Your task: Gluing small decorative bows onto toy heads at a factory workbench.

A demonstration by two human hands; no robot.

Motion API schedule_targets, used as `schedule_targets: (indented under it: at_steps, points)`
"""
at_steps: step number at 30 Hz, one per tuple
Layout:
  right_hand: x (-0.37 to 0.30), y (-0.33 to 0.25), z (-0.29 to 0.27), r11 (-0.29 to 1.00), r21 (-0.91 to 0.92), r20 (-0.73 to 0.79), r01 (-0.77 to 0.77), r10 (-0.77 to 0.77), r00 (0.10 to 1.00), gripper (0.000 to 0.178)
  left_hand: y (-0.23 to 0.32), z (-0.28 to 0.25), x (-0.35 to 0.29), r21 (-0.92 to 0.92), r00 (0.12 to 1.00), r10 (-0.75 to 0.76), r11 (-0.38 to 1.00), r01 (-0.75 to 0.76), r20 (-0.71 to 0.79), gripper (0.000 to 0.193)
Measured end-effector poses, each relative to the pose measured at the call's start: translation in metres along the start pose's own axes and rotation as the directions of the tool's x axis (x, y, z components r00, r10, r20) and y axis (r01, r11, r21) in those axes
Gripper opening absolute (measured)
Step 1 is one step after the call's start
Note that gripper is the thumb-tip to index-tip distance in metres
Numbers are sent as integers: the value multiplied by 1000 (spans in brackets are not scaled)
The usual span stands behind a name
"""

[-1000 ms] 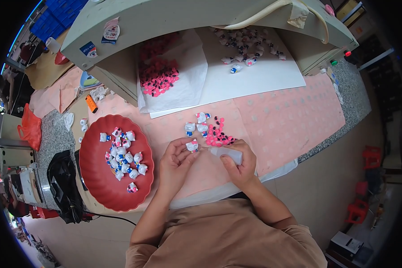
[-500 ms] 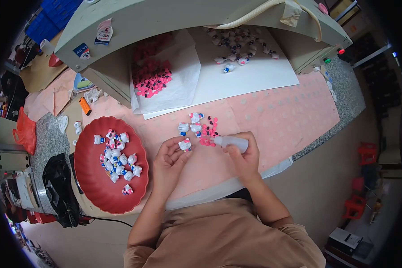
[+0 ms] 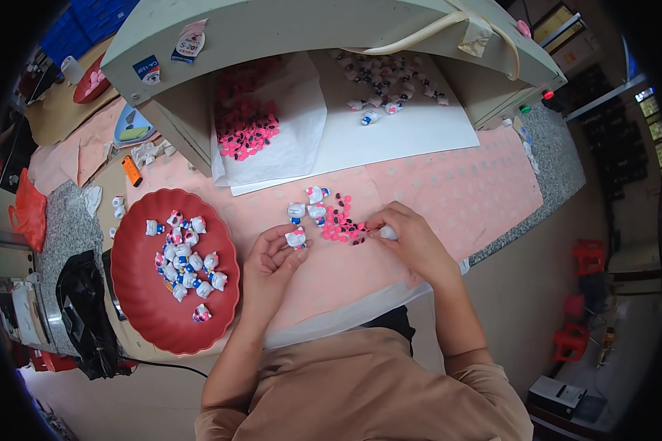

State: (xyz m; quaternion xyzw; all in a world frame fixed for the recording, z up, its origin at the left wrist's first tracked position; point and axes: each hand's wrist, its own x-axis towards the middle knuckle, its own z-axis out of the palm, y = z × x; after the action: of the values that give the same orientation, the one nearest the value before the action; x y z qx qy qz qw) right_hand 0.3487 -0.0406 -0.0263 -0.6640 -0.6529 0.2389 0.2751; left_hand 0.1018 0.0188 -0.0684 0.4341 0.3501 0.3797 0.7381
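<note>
In my left hand, thumb and fingers pinch a small white cat-shaped figurine with pink and blue details. My right hand keeps a small white squeeze bottle in its curled fingers, most of the bottle being hidden. Its thumb and fingertips come together at the right edge of a cluster of small pink and black pieces; whether they pinch one, I cannot tell. Just beyond my left hand, several similar figurines stand beside the pink pieces.
A red scalloped bowl with several figurines stands at left. Behind, a grey hooded booth shelters a heap of pink pieces on white paper and more figurines. An orange lighter-like object and a black bag lie left.
My right hand has turned over and brought its fingertips down to the pink pieces, tucking the bottle into the hand. Some pieces have spread right. My left hand still holds the figurine.
</note>
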Motion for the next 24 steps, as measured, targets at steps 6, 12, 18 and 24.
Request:
schedule_targets:
  at_steps: [6, 12, 18, 24]
  points:
    - [-6, -12, 1, 939, 296, -21, -177, 192, 981, 11, -2, 1, -1, 36, 998, -4, 999, 2, 66, 43]
    - [-8, -38, 38, 607, 740, 187, -292, 231, 955, 12, -6, 2, -3, 128, 995, 8, 992, -21, 102, 45]
    - [0, -39, 60, 547, 769, 223, -330, 254, 941, 10, -10, 1, -4, 185, 992, 70, 979, -90, 109, 44]
    - [1, -38, 62, 559, 750, 229, -353, 281, 932, 13, -10, 1, -6, 281, 989, 89, 953, -118, 114, 42]
